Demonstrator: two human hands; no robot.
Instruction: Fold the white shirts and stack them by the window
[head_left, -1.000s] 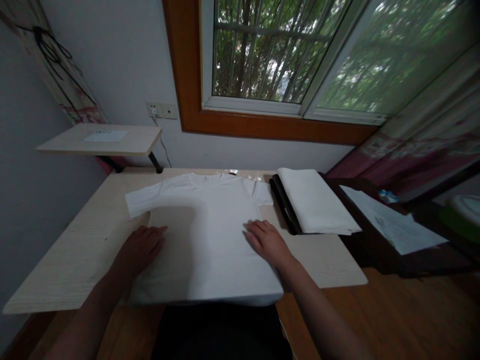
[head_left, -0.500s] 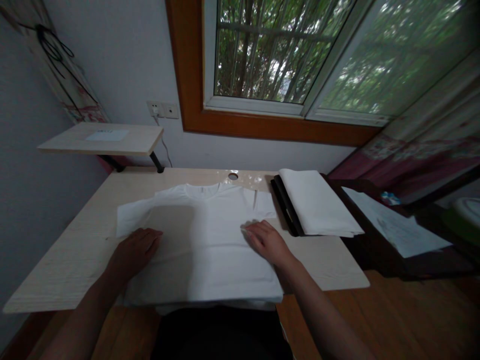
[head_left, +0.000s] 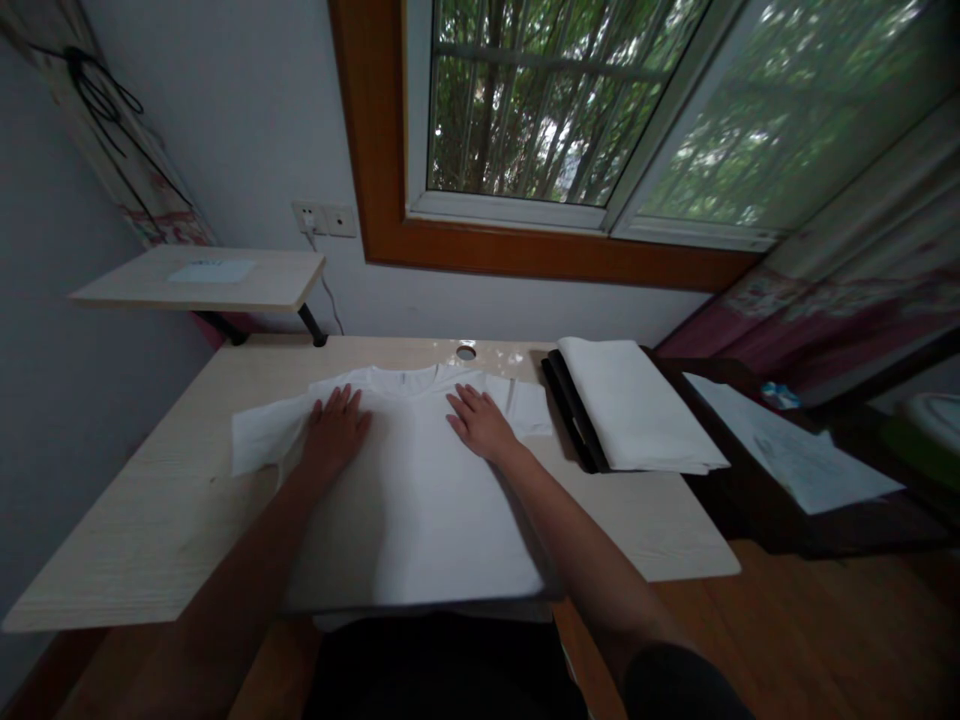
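Note:
A white T-shirt [head_left: 427, 500] lies spread on the pale wooden desk [head_left: 135, 520], its collar toward the wall and its lower part at the desk's front edge. My left hand [head_left: 336, 430] rests flat on the shirt near the left shoulder, fingers spread. On the other side, my right hand [head_left: 480, 420] lies flat below the right shoulder, fingers also apart. Neither hand grips the cloth. Both sleeves stick out sideways, and my left forearm covers part of the shirt's left side.
A folded white cloth [head_left: 637, 405] lies on a black folder-like object [head_left: 574, 415] at the desk's right. A raised shelf [head_left: 277, 285] with a paper [head_left: 211, 271] stands back left. Papers [head_left: 787, 450] lie on a dark surface to the right. The window [head_left: 555, 110] is behind.
Both hands have moved up the shirt toward the collar and inward from its side edges, and now lie flatter with fingers spread. The shirt stays in place.

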